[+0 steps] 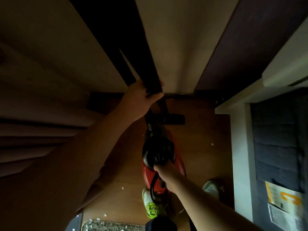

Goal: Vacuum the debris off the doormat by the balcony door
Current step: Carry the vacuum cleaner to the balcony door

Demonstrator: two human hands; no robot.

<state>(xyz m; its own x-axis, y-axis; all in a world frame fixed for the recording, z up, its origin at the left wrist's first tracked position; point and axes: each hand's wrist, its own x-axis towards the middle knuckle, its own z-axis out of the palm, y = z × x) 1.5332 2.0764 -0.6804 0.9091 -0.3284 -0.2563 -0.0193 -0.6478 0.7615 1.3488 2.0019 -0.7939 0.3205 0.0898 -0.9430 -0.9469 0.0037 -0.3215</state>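
Doormat [106, 226] edge shows behind the red vacuum [160, 164]; right hand [166, 175] grips its handle, left hand [141, 99] grips the dark door edge [133, 55] ahead.

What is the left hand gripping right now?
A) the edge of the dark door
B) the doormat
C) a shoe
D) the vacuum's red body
A: the left hand has its fingers and thumb wrapped round the bottom edge of the dark door, while the right hand holds the red vacuum lower down; the doormat lies untouched at the bottom of the view.
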